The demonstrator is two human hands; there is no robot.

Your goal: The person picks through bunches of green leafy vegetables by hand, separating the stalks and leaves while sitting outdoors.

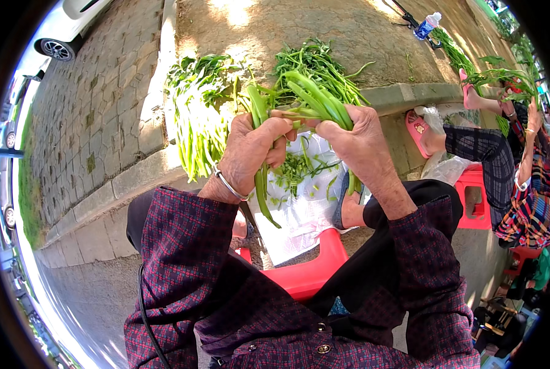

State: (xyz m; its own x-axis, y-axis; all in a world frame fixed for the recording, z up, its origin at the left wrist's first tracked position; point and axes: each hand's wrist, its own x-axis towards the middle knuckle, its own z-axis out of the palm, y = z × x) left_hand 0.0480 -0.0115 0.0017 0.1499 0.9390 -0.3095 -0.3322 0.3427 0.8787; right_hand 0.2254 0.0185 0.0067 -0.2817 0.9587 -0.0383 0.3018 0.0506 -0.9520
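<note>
My left hand point(254, 147), with a silver bangle at its wrist, is closed around thick green vegetable stems point(258, 106); one long piece hangs below the palm. My right hand point(366, 140) grips a bunch of similar green vegetable stems point(317, 98), their ends sticking up past the thumb. Both hands' fingertips meet close together at the middle, over a white sheet point(284, 237) on the ground between my feet. Short green pieces point(296, 174) lie scattered on that sheet. What the inner fingers pinch between the hands is partly hidden.
Piles of long-stemmed greens lie ahead left point(195, 138) and ahead point(324, 67), by a stone curb point(127, 178). A red stool point(309, 267) is under me. At right, a person in plaid point(524, 209) holds greens near another red stool point(473, 197). A bottle point(427, 26) stands far off.
</note>
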